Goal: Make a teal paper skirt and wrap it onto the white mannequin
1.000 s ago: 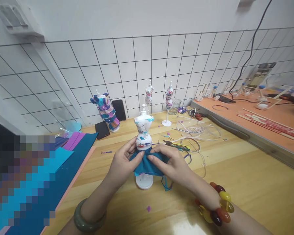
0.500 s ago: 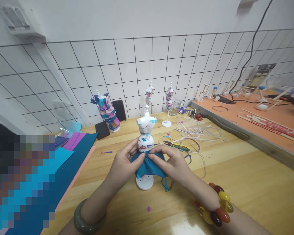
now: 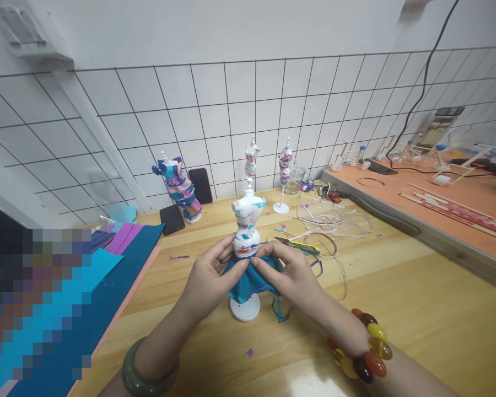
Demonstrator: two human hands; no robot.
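A small white dress form (image 3: 248, 223) with painted smears stands in front of me on a round white base (image 3: 245, 309). Around its lower part hangs a teal fabric skirt (image 3: 252, 282). My left hand (image 3: 217, 267) pinches the skirt's upper edge at the left, its other fingers curled behind the form. From the right, my right hand (image 3: 289, 267) pinches the same edge between thumb and forefinger. Both thumbs are close together just below the form's hip. A thin teal strip (image 3: 280, 310) lies beside the base at the right.
Yellow-handled snips (image 3: 300, 245) lie behind my right hand among tangled cords (image 3: 334, 218). Farther back stand a dressed form (image 3: 179, 190), two bare forms, phones (image 3: 172, 219) and a glass cup (image 3: 295, 181). Teal fabric sheets (image 3: 132, 264) lie left; a raised orange board (image 3: 421, 204) is right.
The dress form has tilted slightly and shifted a little right. Both thumbs have moved slightly along the skirt's upper edge, and the skirt's folds have spread somewhat.
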